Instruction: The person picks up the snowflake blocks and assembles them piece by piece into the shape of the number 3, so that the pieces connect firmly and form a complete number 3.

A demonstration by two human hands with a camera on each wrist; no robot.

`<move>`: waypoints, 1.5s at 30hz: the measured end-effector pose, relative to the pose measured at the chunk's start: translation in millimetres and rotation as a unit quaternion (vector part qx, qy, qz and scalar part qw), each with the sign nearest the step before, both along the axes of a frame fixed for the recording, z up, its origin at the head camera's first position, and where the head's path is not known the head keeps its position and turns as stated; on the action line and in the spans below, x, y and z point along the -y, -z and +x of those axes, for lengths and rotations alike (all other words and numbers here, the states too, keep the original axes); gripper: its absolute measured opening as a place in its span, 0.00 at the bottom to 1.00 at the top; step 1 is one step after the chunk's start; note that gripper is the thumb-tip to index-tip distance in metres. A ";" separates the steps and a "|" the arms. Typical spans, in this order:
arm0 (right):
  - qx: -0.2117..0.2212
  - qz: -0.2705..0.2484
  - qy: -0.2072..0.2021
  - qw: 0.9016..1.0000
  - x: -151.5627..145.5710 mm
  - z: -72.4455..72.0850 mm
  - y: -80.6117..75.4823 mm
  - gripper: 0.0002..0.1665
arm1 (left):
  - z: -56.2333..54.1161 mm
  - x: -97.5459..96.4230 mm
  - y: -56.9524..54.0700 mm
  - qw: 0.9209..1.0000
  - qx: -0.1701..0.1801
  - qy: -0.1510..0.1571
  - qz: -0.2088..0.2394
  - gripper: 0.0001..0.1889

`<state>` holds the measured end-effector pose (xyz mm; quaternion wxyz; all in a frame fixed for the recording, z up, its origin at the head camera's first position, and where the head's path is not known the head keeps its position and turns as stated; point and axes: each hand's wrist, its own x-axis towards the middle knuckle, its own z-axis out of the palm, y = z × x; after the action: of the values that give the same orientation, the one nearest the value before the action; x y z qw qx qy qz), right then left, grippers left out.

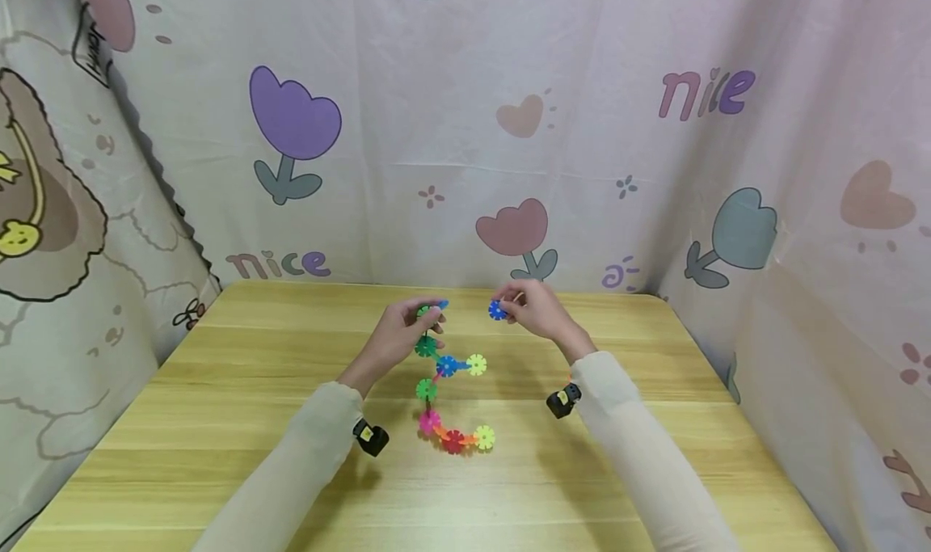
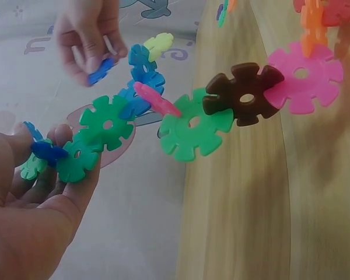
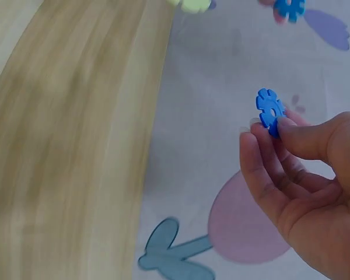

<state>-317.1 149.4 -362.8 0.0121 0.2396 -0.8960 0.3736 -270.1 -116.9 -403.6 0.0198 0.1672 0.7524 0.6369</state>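
My left hand grips the upper end of a chain of interlocking notched plastic discs, where green and blue discs sit between thumb and fingers. From there the chain runs through a green disc, with a blue side branch ending in a yellow disc. Further along come another green disc, a brown disc, a pink disc, then orange and red pieces and a last yellow disc. To the right, apart from the chain, my right hand pinches a single blue disc between thumb and fingers.
The wooden table lies under both hands. A printed curtain hangs behind it and along both sides. Small black cameras are strapped to both wrists. A bit of orange shows beside the right wrist, mostly hidden.
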 end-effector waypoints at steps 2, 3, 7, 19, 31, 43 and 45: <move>-0.008 -0.005 0.000 1.000 8.0 1.8 -4.3 0.08 | -0.5 -0.6 -0.9 1.000 0.001 0.000 0.000 0.21; -0.015 -0.007 -0.001 1.000 11.7 2.8 -6.2 0.08 | -0.7 -0.9 -1.4 1.000 0.002 0.000 0.000 0.20; -0.045 -0.019 -0.012 0.999 25.8 5.8 -11.0 0.08 | -1.4 -1.5 -3.0 1.000 0.009 -0.001 -0.002 0.20; -0.101 -0.060 -0.050 0.992 51.6 11.5 -15.1 0.10 | -2.9 -1.0 -3.1 1.000 0.002 0.003 -0.012 0.20; -0.140 -0.037 -0.044 0.989 60.5 15.5 -15.7 0.10 | -2.7 -3.9 -0.8 1.000 -0.001 0.001 -0.009 0.21; -0.140 -0.075 -0.028 0.987 63.4 16.2 -9.6 0.08 | -3.4 -6.1 2.0 1.000 -0.007 -0.005 -0.006 0.20; -0.130 -0.077 -0.030 0.988 63.4 15.9 -9.0 0.08 | -4.0 -6.5 3.2 1.000 -0.007 -0.007 -0.003 0.20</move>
<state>-301.2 86.1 -353.8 0.1358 0.3116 -0.8479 0.4069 -274.1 -110.4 -406.7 0.0105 0.1663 0.7556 0.6335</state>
